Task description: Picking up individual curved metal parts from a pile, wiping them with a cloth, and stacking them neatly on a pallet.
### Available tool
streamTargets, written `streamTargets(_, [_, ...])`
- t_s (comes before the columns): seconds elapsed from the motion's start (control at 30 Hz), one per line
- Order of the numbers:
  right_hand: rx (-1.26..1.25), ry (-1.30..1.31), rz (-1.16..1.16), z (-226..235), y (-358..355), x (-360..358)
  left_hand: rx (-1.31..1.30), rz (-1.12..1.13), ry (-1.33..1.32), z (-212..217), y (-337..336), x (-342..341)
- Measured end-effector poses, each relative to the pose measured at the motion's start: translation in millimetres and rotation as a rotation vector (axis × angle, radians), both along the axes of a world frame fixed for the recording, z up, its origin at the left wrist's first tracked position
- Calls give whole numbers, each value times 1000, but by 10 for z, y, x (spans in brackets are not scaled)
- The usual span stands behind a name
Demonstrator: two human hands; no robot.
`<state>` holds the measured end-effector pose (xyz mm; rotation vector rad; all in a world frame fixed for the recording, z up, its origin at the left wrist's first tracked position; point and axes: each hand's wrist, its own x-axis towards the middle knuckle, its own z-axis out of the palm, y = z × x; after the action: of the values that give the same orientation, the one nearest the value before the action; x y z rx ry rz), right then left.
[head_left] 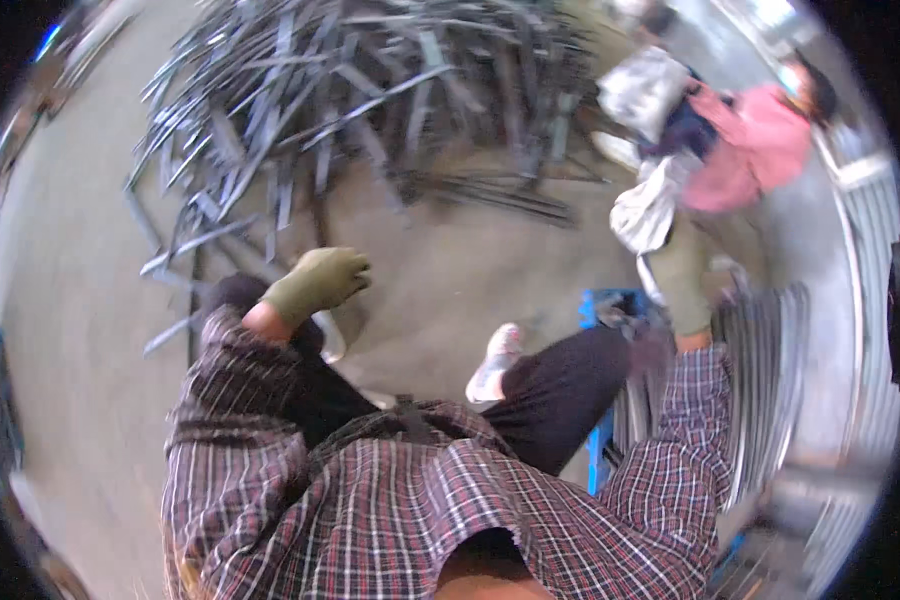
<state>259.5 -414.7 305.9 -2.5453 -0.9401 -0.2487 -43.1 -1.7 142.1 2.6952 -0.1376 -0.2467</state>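
My left hand (317, 283), in an olive-green work glove, is above my left knee. Its fingers are curled in, and nothing shows in them. My right hand (679, 275), in a similar glove, reaches out to the right past my right knee. Motion blurs its fingers. A crumpled white cloth-like thing (648, 208) is right at its fingertips; whether I grip it cannot be told. Beside my right forearm stand several long grey metal strips (765, 370) in a row, next to a blue frame (596, 450).
A large loose heap of grey metal strips (370, 80) covers the floor (420, 260) ahead. A few strips lie off its near edge. Close on the right, a co-worker in a pink top (755, 150) bends over. Pale rails (855, 250) run along the far right.
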Motion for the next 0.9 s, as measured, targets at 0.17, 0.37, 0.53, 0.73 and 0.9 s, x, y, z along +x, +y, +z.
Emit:
streamTargets(0.17, [-78,327,398,-663,974,-905,48,61,165,306,-179,-97])
streamTargets(0.37, [-518,329,846,-1651,1058,-1692,-90,32,348,-215,192,-196])
streamTargets(0.53, [-570,432,912,-1422,1123,-1648,499,455,273,-478,1189,249])
streamTargets(0.73, [-503,342,810,-1398,1127,-1528,530,918,183,-888,2262,348])
streamTargets(0.9, [-642,496,807,-1235,1233,-1587,343,1127,312,-1306,2523,415])
